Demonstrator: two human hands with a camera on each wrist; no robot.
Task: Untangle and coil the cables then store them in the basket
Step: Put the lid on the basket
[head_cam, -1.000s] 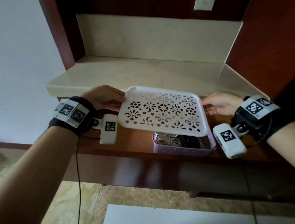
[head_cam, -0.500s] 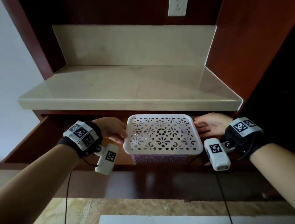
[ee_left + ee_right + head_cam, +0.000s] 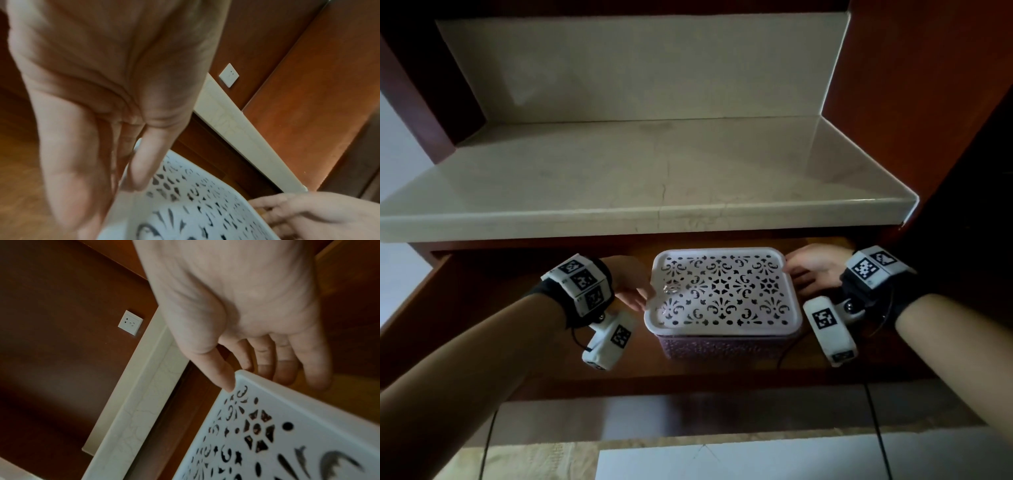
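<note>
A purple basket [image 3: 722, 346] stands in an open wooden drawer [image 3: 517, 308] below a marble counter. A white lid [image 3: 722, 291] with a cut-out pattern lies flat on top of it and hides the coiled cables inside. My left hand [image 3: 635, 291] holds the lid's left edge; in the left wrist view the hand [image 3: 123, 186] has its thumb on the rim of the lid [image 3: 195, 211] and its fingers down the side. My right hand [image 3: 811, 270] holds the right edge. In the right wrist view the hand [image 3: 255, 379] has its thumb tip on a corner of the lid [image 3: 287, 443], fingers curled beneath.
The marble counter [image 3: 654, 178] overhangs the back of the drawer, with a marble backsplash and dark wood panels around it. A wall socket [image 3: 130, 322] sits above the counter. The drawer floor is bare wood left of the basket. Thin black wires hang from both wrists.
The lid was tilted above the open basket with cables showing; both hands have lowered it, and it now lies flat on the basket. My head view has dropped towards the drawer.
</note>
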